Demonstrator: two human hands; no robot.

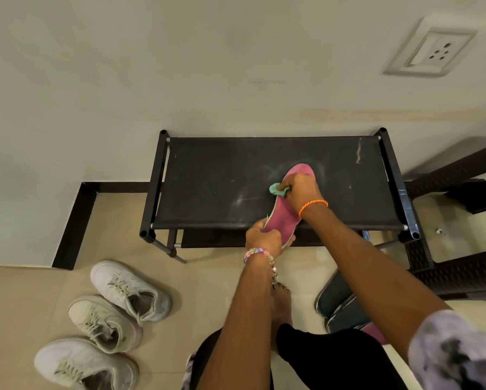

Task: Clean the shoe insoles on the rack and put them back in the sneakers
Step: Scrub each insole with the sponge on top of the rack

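A pink insole [284, 218] lies slanted on the black shoe rack [213, 187], its heel jutting over the rack's front edge. My left hand [263, 239] grips that heel end. My right hand [301, 190] holds a small green cloth [277, 190] and presses it against the insole's middle, just below the toe end. Three white sneakers stand on the tiled floor at the lower left: one farthest back [129, 289], one in the middle [104, 322], one nearest [84, 364].
The rack stands against a cream wall with a socket [433, 53] at the upper right. A dark wicker stool [467, 226] sits right of the rack. Dark items and something pink [374, 333] lie on the floor by my right arm. My bare foot [281, 302] is below the rack.
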